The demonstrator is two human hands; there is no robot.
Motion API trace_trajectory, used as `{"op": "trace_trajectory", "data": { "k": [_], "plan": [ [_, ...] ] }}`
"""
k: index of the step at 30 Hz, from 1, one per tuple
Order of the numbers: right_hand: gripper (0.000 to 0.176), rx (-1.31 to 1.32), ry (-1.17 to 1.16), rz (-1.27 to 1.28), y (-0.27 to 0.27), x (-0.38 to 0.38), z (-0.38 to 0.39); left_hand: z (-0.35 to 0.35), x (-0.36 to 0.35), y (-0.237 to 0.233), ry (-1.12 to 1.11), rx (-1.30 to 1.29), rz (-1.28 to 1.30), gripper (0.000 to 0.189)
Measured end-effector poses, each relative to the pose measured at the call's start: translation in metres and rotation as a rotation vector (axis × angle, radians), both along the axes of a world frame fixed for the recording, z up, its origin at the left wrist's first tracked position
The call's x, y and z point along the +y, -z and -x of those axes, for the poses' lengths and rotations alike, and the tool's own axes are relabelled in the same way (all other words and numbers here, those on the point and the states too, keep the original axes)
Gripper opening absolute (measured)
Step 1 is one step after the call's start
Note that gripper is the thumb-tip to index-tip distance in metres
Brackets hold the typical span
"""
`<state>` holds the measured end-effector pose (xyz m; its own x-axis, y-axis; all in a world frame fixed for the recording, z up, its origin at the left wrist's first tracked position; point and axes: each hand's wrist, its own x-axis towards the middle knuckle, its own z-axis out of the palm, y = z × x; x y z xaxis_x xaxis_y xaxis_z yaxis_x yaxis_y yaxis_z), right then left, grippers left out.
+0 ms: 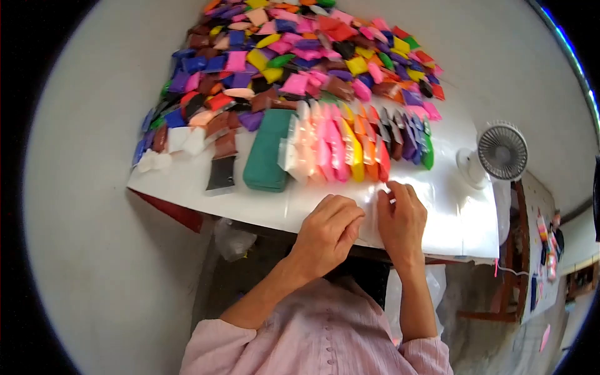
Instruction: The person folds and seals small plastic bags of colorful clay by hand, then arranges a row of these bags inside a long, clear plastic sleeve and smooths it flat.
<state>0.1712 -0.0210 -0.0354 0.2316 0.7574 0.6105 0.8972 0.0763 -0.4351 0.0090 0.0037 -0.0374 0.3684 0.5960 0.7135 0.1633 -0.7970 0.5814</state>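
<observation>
- clear bag lies at the near edge of the counter; film is near-invisible, can't tell the contents
- left hand: fingers curled together, pinching the bag's side
- right hand: fingers bunched, pinching the bag's top
- 1 green block, 1 fan, 1 packet row
- loose pile: too dense to count

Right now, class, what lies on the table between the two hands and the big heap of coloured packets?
In the head view, a fanned row of packets and a green block lie there.
</observation>
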Motion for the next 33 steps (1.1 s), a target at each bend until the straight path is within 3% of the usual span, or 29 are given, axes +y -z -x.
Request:
{"op": "trace_trajectory", "data": {
  "k": [5,7,8,10,13,16,19,25,31,33],
  "plan": [
    [0.011,0.029,-0.061,-0.030,0.005,-0.014,-0.002,0.044,-0.007,-0.023,-0.162,-0.006,-0.058,0.014],
    [0.011,0.028,-0.071,-0.042,0.005,-0.016,-0.002,0.070,-0.005,-0.028,-0.350,-0.002,0.004,0.011],
    [0.010,0.035,-0.074,-0.042,0.004,-0.017,-0.002,0.084,-0.006,-0.035,-0.467,0.010,0.159,0.015],
    [0.011,0.043,-0.072,-0.030,0.004,-0.019,-0.001,0.105,0.008,-0.034,-0.799,-0.037,0.176,0.020],
    [0.012,0.032,-0.070,-0.045,0.007,-0.018,0.000,0.126,0.027,-0.027,-1.086,0.212,0.184,0.031],
    [0.012,0.024,-0.077,-0.066,0.009,-0.018,0.001,0.126,0.039,-0.015,-1.096,0.486,0.215,0.039],
    [0.012,0.032,-0.083,-0.053,0.008,-0.019,0.001,0.125,0.042,-0.014,-1.079,0.435,0.276,0.044],
    [0.013,0.000,-0.080,-0.090,0.012,-0.019,0.000,0.132,0.045,-0.016,-0.924,-0.031,0.570,0.034],
    [0.010,0.200,-0.128,-0.247,0.003,-0.030,0.011,0.127,0.011,-0.023,-0.481,-0.586,0.418,0.030],
    [0.011,0.340,-0.238,-0.223,-0.005,-0.038,0.023,0.108,-0.004,-0.024,-0.331,-0.624,0.473,0.037]
  ]
}}
